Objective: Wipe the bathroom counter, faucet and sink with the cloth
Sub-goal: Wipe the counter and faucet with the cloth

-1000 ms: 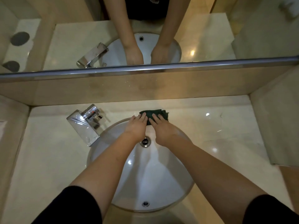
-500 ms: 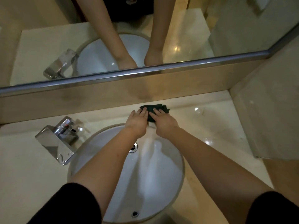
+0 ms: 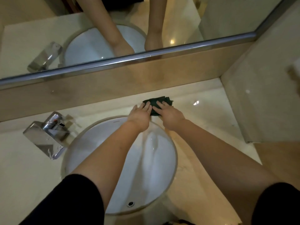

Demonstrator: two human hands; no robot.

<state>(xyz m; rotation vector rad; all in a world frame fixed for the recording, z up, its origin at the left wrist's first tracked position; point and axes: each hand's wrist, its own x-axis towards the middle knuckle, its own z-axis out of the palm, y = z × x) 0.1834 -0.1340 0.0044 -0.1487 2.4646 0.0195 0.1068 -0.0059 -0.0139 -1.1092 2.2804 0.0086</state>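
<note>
Left grip (image 3: 140, 114) and right grip (image 3: 169, 115), fingers flat, press the green cloth (image 3: 160, 101) lying nine-to-three at their twelve o'clock.

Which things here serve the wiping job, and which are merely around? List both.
Job: cloth, counter, faucet, sink, left hand and right hand, both pressing the cloth flat on the counter.
Merely around: mirror, metal rail under it, side wall.

Faucet (image 3: 46, 137) blocking counter's (image 3: 203, 109) left
</note>
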